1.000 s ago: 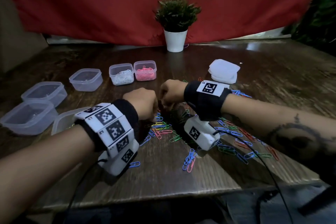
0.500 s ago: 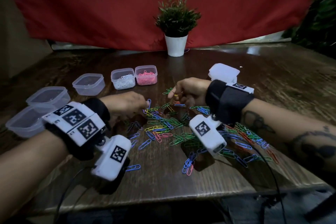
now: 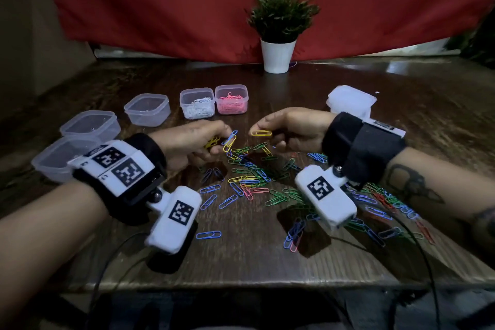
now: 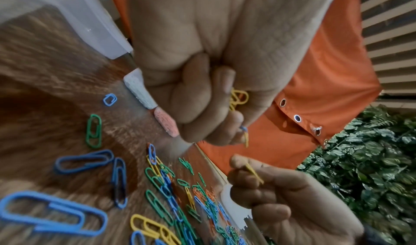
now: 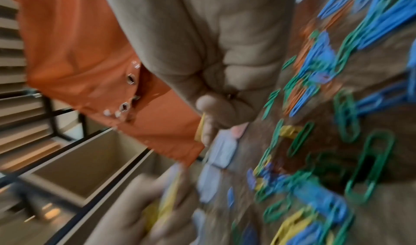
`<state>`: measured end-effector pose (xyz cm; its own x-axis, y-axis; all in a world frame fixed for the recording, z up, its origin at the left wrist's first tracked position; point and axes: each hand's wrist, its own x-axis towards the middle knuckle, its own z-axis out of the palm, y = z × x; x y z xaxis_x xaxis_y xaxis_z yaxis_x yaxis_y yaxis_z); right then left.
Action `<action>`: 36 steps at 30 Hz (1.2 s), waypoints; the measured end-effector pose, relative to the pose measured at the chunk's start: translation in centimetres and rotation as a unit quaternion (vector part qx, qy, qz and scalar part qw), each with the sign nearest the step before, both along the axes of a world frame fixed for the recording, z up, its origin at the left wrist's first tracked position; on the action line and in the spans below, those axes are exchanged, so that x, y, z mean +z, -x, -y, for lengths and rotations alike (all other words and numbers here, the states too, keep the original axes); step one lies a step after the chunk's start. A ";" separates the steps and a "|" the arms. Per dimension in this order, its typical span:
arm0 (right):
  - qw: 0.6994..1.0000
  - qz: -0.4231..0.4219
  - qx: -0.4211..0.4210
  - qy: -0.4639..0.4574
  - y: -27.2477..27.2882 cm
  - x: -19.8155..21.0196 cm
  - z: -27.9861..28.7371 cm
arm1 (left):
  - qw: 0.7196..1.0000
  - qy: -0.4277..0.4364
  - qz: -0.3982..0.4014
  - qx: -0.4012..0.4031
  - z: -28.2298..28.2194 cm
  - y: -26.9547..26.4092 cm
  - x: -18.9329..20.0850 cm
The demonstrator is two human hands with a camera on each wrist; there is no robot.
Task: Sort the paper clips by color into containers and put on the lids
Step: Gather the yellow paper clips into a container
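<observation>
A: While both hands hang over the pile, what does each grip carry?

B: The left hand (image 3: 191,142) is fisted round a bunch of yellow clips (image 4: 238,97), and its fingertips pinch one more yellow clip with a blue clip (image 3: 232,135) caught on it. The right hand (image 3: 292,128) pinches a single yellow clip (image 3: 261,133) between thumb and forefinger, so both grips are clamped on clips.

A: Where do the hands sit relative to each other?

B: Tips nearly facing, apart, the left at 9 o'clock of the right, above the far edge of the pile (image 3: 257,177).

A: And the pile itself?

B: Loose on the tabletop (image 3: 241,257), a mix of blue, green, yellow and some red and pink, spreading from under the hands toward 4 o'clock beneath the right forearm. One blue clip (image 3: 208,235) lies alone at 6 o'clock of the left wrist.

A: The tubs?

B: At 12 o'clock of the left hand, a tub of white clips (image 3: 197,106) touches a tub of pink clips (image 3: 231,99). An unfilled tub (image 3: 147,109) stands at 9 o'clock of those, and two more, tub three (image 3: 91,126) and tub four (image 3: 53,161), run on toward 8 o'clock.

A: Lids?

B: A lid stack (image 3: 351,100) lies at 1 o'clock of the right hand, just beyond the wrist. A potted plant (image 3: 278,32) stands at 12 o'clock against a red curtain (image 3: 160,2). The right wrist view is blurred.
</observation>
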<state>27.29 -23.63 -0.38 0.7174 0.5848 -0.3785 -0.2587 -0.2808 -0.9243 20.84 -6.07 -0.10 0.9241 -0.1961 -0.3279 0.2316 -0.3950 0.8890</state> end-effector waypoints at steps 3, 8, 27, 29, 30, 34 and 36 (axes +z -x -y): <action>0.998 0.048 0.026 0.028 0.9 -0.3 -1.4 | 0.999 -0.038 0.022 0.001 0.2 -0.2 -0.6; 0.962 0.212 -0.013 0.168 0.9 -1.0 -2.5 | 0.993 -0.097 0.055 0.026 -0.6 -0.3 -1.8; 0.965 0.197 -0.014 0.174 -1.3 -0.3 -3.8 | 0.976 -0.199 0.064 0.060 -2.8 -1.4 -1.3; 0.966 0.178 -0.042 0.183 -2.3 -0.1 -2.6 | 0.941 -0.332 0.068 0.004 -2.8 -1.8 -1.2; 0.967 0.162 -0.049 0.189 -2.6 -0.1 -2.1 | 0.923 -0.381 0.055 -0.027 -2.6 -2.1 -1.1; 0.967 0.133 -0.024 0.215 -3.0 -0.3 -0.9 | 0.858 -0.498 0.089 -0.089 -0.4 -3.6 -0.1; 0.943 0.191 0.008 0.271 -2.9 -0.7 -1.0 | 0.860 -0.487 0.122 -0.096 0.5 -4.7 0.0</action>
<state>30.14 -22.62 -1.04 0.8549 0.3919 -0.3400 0.0727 -0.7393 -0.6694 25.51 -6.60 -0.07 0.9699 -0.0951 -0.2241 -0.0674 -0.9895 0.1282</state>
